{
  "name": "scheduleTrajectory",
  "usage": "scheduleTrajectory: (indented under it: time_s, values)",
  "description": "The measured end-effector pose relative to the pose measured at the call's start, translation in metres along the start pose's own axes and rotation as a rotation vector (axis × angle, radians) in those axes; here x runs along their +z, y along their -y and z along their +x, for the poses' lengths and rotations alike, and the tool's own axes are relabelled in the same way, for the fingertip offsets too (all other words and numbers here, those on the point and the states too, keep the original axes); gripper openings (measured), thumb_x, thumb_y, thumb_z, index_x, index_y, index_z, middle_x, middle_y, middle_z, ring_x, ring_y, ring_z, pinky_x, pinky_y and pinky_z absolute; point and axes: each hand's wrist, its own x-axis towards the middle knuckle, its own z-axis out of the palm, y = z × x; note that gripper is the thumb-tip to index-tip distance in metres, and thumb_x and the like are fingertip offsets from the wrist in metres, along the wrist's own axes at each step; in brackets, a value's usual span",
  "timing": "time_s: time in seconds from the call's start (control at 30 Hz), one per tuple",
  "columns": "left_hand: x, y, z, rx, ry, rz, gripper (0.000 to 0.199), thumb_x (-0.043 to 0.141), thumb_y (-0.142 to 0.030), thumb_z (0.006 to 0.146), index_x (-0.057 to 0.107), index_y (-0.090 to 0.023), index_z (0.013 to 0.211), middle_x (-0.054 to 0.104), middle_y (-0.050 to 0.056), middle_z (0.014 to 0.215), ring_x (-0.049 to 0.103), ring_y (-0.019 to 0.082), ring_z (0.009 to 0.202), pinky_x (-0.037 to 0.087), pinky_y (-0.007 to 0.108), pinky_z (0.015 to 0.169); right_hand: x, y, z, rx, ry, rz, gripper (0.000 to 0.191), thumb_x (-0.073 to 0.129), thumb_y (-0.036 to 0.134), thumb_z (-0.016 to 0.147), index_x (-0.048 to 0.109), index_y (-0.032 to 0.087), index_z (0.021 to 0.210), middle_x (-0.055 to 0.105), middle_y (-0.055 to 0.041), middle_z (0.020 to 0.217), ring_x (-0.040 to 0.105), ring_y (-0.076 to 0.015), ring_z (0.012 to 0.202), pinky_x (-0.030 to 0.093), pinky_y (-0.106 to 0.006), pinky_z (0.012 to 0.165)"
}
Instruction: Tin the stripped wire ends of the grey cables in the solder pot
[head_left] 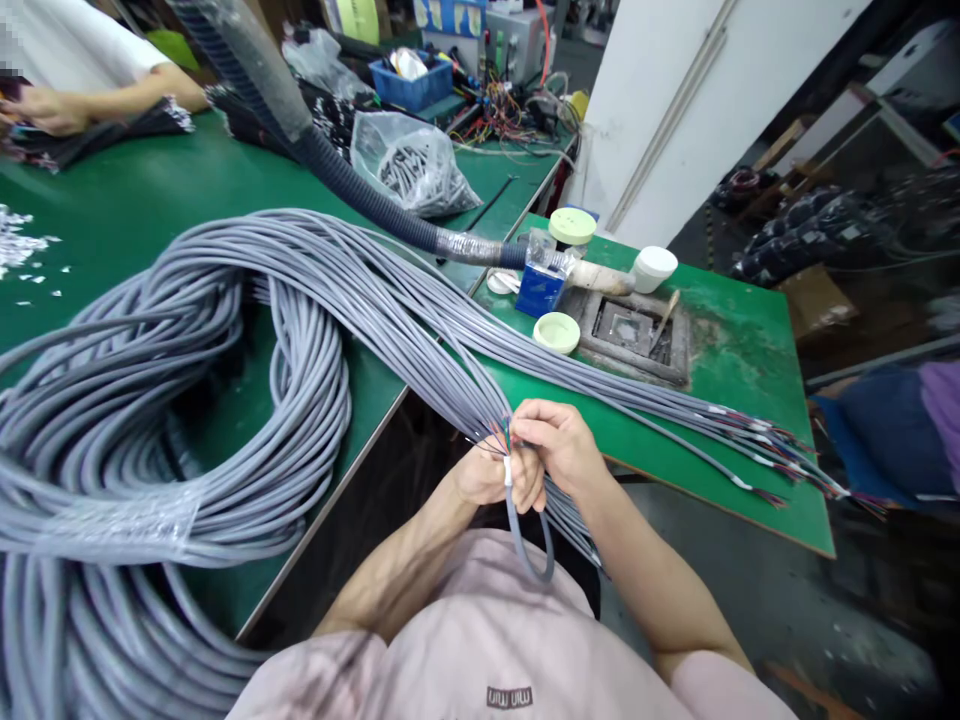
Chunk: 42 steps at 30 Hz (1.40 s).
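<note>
My left hand is closed around a grey cable, whose end bends up in a loop in front of my chest. A white band sits near that end, and thin coloured wires fan out above it. Against these wires my right hand is pinched, thumb and index finger together at the tips. Behind both hands runs a bundle of grey cables, coming from a big coil on the left. More cable ends with white bands and stripped coloured wires lie on the right side of the green table.
A ridged hose crosses above the table to a blue box. Around a sooty square pot stand a pale bowl and a white tub. A bag of grey pieces lies behind; a co-worker's arm is at upper left.
</note>
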Motion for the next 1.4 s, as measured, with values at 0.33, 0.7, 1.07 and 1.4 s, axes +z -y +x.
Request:
scheduleTrajectory:
  time_s: [0.33, 0.7, 1.07, 1.4]
  values:
    - [-0.007, 0.003, -0.004, 0.116, 0.048, -0.056, 0.03, 0.07, -0.049, 0.074, 0.069, -0.02, 0.064, 0.042, -0.003, 0.039, 0.045, 0.01, 0.034, 0.043, 0.026, 0.043, -0.008, 0.006, -0.002, -0.15, -0.048, -0.198, 0.005, 0.067, 0.021, 0.076, 0.072, 0.021, 0.078, 0.068, 0.0004, 0.076, 0.06, -0.0126, 0.07, 0.049, -0.028, 0.071]
    - [-0.005, -0.001, 0.001, -0.01, -0.191, 0.054, 0.051, 0.077, -0.064, 0.055, 0.055, -0.018, 0.053, 0.04, -0.005, 0.04, 0.04, 0.008, 0.036, 0.041, 0.027, 0.044, -0.016, 0.015, -0.028, -0.609, -0.075, -0.705, 0.016, 0.059, 0.016, 0.084, 0.07, 0.025, 0.09, 0.067, -0.0041, 0.085, 0.062, -0.0197, 0.085, 0.052, -0.038, 0.078]
    - [0.017, -0.016, 0.017, 0.068, -0.319, -0.075, 0.048, 0.075, -0.056, 0.066, 0.054, -0.014, 0.057, 0.045, -0.003, 0.052, 0.045, 0.007, 0.048, 0.039, 0.021, 0.048, -0.02, 0.02, -0.031, -0.97, 0.154, -1.275, 0.038, 0.054, 0.01, 0.084, 0.065, 0.03, 0.115, 0.058, -0.0089, 0.13, 0.052, -0.0246, 0.121, 0.048, -0.045, 0.095]
    - [0.012, -0.038, 0.021, 0.368, -0.544, 0.753, 0.025, 0.065, -0.039, 0.083, 0.073, -0.017, 0.093, 0.07, 0.004, 0.074, 0.062, 0.015, 0.073, 0.049, 0.031, 0.074, -0.055, 0.05, -0.014, -1.02, -0.3, -1.127, 0.032, 0.058, 0.018, 0.086, 0.065, 0.029, 0.115, 0.071, -0.006, 0.107, 0.062, -0.0254, 0.106, 0.05, -0.045, 0.09]
